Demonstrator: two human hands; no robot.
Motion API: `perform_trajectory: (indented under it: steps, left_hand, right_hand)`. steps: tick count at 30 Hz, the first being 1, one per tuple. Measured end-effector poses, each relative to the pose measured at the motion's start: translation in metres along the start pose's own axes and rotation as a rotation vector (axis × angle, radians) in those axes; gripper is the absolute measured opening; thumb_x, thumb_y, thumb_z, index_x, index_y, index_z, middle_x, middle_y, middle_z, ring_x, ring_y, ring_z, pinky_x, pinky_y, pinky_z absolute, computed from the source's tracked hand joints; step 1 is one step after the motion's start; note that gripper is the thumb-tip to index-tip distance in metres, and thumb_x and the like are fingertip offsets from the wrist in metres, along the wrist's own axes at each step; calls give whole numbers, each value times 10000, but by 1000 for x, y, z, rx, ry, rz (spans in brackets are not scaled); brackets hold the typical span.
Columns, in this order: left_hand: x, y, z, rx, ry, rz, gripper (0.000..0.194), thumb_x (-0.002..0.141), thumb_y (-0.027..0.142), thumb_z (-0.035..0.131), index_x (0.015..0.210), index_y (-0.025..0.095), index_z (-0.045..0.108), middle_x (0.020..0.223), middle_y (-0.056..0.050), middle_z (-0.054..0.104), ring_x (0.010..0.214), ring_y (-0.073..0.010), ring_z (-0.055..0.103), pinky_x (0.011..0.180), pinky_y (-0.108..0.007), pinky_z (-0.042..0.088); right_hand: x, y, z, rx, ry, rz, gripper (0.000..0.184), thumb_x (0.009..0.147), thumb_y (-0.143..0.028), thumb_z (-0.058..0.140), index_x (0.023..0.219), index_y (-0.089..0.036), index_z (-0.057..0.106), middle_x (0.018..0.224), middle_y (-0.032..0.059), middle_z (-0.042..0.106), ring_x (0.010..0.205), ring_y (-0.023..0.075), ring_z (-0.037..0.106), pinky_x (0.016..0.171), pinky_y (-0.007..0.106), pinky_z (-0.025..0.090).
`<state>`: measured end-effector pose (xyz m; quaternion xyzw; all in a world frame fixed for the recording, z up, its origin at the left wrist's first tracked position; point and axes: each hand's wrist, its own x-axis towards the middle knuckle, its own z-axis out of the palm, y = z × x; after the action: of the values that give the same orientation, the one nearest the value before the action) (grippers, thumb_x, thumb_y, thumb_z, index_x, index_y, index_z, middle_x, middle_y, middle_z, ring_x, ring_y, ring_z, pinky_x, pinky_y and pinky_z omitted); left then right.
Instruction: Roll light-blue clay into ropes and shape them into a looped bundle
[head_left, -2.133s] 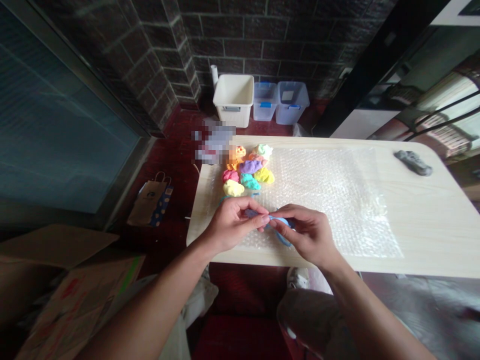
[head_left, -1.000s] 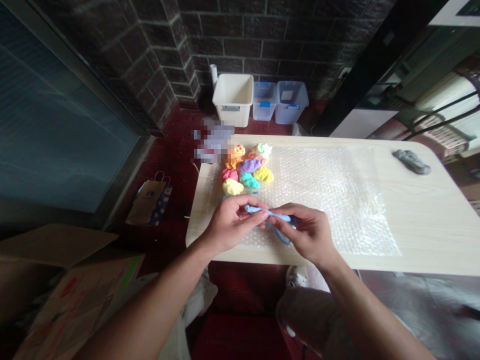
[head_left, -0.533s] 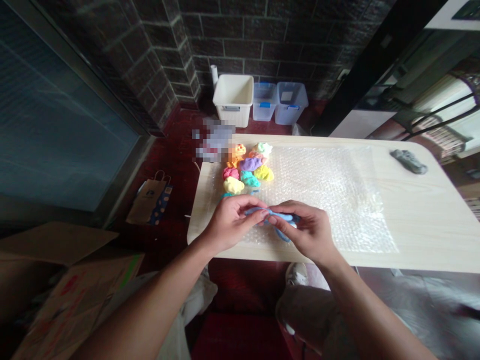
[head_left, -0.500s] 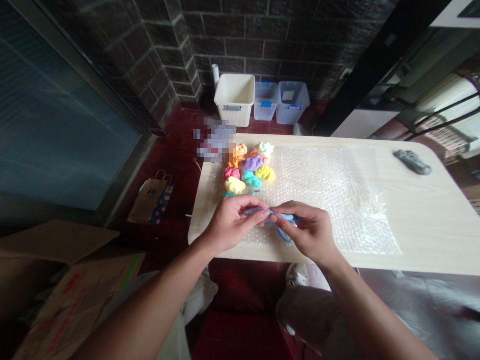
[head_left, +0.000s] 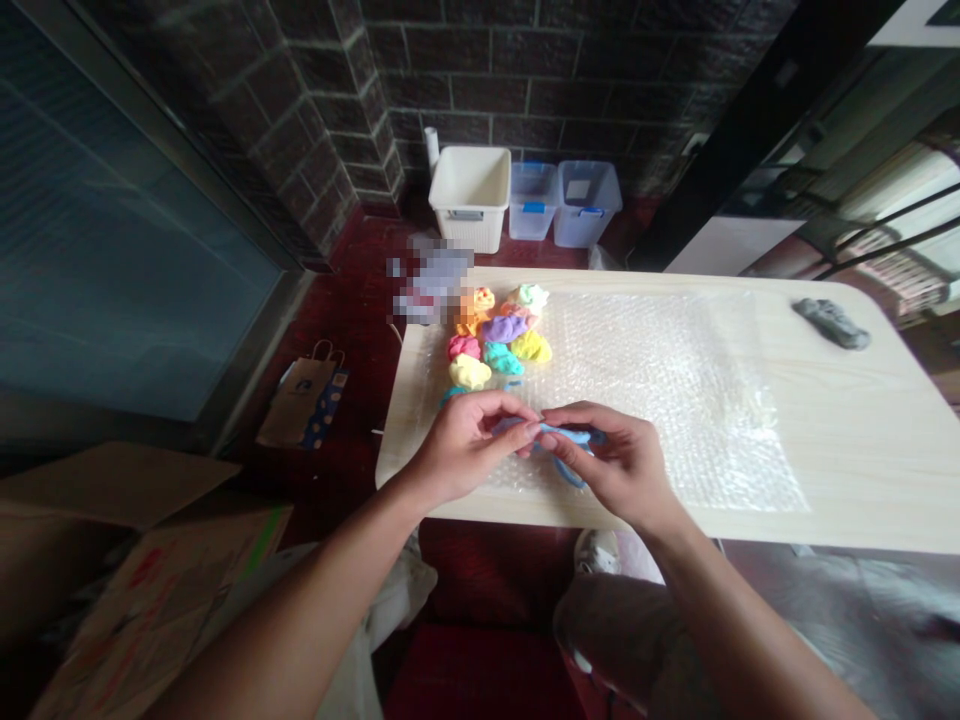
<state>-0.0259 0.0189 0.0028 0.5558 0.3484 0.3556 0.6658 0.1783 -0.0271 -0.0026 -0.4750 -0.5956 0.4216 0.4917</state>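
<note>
Between my two hands is a strip of light blue modelling clay (head_left: 564, 433), pinched at its middle by thumbs and fingertips. My left hand (head_left: 474, 440) grips the left part, mostly hidden by its fingers. My right hand (head_left: 616, 455) closes on the right part. Just below the right fingers a curved blue clay piece (head_left: 570, 474) shows; whether it joins the strip I cannot tell. Beyond my left hand lie several soft clay lumps, among them a purple lump (head_left: 505, 328), a teal lump (head_left: 502, 358) and a pale yellow lump (head_left: 470, 372). A small blue bit (head_left: 513, 385) lies near them.
Bubble wrap (head_left: 660, 370) covers much of the pale wooden table (head_left: 847, 440). A grey lump (head_left: 831, 323) sits at the far right. Past the table stand a white bin (head_left: 472, 225) and two clear tubs. A cardboard box (head_left: 172, 560) and paper bag (head_left: 289, 405) are at left.
Both hands stay almost in place, still pinching the blue clay. The fingers shift only slightly, and the view moves a little.
</note>
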Motion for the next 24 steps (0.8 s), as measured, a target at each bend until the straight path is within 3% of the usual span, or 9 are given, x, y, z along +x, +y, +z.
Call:
perform_trajectory:
  steps: [6, 13, 24]
  left_hand:
    - [0, 3, 2, 77, 42, 19, 206, 900, 307, 798, 933, 108, 754, 747, -51, 740, 692, -140, 703, 672, -234, 553]
    - [2, -4, 1, -17, -2, -35, 268, 899, 332, 798, 1039, 114, 731, 853, -59, 749, 718, -146, 712, 701, -262, 584]
    - [-1, 1, 0, 76, 19, 1, 194, 897, 296, 784, 933, 108, 758, 761, -40, 727, 690, -128, 671, 668, -233, 545]
  right_hand:
    - [0, 0, -3, -20, -66, 69, 97, 931, -296, 813, 989, -231, 856, 909, 55, 850, 782, 197, 763, 707, 310, 573]
    - [1, -1, -3, 5, -40, 5, 67, 935, -250, 799, 977, -218, 840, 916, 68, 835, 806, 202, 753, 722, 323, 557]
    - [0, 1, -2, 1, -45, 74, 94, 908, -289, 835, 983, -237, 857, 919, 56, 850, 810, 204, 776, 726, 312, 581]
